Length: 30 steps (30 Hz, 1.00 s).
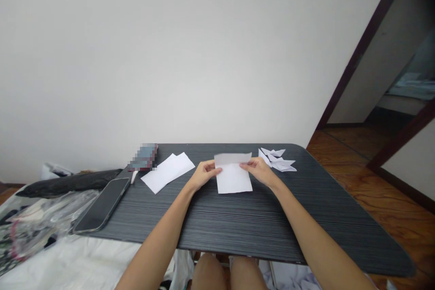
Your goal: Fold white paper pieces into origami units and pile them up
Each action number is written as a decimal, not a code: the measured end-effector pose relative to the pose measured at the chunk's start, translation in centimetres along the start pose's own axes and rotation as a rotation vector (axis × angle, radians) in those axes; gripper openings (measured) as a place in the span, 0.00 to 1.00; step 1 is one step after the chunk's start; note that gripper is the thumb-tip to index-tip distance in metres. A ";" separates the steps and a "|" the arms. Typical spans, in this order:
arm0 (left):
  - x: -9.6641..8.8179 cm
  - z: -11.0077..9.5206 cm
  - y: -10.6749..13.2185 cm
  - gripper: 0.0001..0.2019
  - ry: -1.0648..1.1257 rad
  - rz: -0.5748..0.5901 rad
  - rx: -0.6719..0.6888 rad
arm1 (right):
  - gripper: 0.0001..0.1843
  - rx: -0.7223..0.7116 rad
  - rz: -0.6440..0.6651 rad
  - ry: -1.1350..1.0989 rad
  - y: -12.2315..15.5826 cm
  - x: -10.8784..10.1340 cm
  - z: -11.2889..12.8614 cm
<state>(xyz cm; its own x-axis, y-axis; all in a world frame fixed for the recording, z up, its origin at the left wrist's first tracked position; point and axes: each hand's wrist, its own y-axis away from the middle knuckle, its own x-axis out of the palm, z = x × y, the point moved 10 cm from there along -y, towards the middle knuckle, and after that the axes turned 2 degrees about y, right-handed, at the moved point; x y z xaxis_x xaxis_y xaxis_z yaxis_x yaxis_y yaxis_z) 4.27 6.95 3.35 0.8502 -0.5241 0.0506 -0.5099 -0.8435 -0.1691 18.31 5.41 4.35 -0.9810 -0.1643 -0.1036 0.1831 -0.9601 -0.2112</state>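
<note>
Stretching nearest, the dark desk (241,224) shows fine streaked grain, a flat glossy phone (103,205) at its left edge. Farther in, the left hand (205,174) and right hand (260,170) pinch opposite sides of a creased white sheet (234,182). Sharp-pointed folded papers (284,164) lie beside the right hand, before a smooth pale wall (217,54).

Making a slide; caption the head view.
Left hand and right hand hold a sheet over a table, folded papers nearby.

We face a pale wall (204,54) behind a dark table (340,226) (finely streaked on top). At right, a dark door frame (360,54) meets the brown floor (360,181).
</note>
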 end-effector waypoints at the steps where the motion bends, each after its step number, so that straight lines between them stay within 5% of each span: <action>1: 0.2 0.1 0.0 0.17 -0.012 0.010 0.001 | 0.15 -0.006 -0.014 0.000 0.0 0.1 0.1; 7: 0.1 0.7 0.0 0.13 -0.115 -0.025 -0.033 | 0.16 0.056 0.061 -0.007 0.1 1.8 -1.2; 13: -1.4 0.6 -0.2 0.08 0.098 -0.113 -0.059 | 0.11 0.048 0.015 -0.108 0.0 0.5 -0.8; 21: 1.2 0.9 0.4 0.14 0.332 0.054 -0.190 | 0.10 0.098 0.028 -0.196 0.2 1.1 -1.5; 25: 1.7 1.9 0.6 0.19 0.359 0.033 -0.278 | 0.19 0.087 0.083 -0.242 0.3 1.6 -0.7; 30: 1.0 2.5 0.4 0.09 0.516 -0.075 -0.298 | 0.24 -0.098 0.077 -0.307 0.6 0.7 2.7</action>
<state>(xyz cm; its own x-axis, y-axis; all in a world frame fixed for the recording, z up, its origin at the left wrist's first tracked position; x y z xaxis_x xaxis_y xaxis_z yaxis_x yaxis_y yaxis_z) 5.28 6.35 0.85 0.7500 -0.3884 0.5354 -0.5291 -0.8381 0.1331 17.60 4.11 6.75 -0.9349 -0.3107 0.1718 0.2486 -0.9183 -0.3080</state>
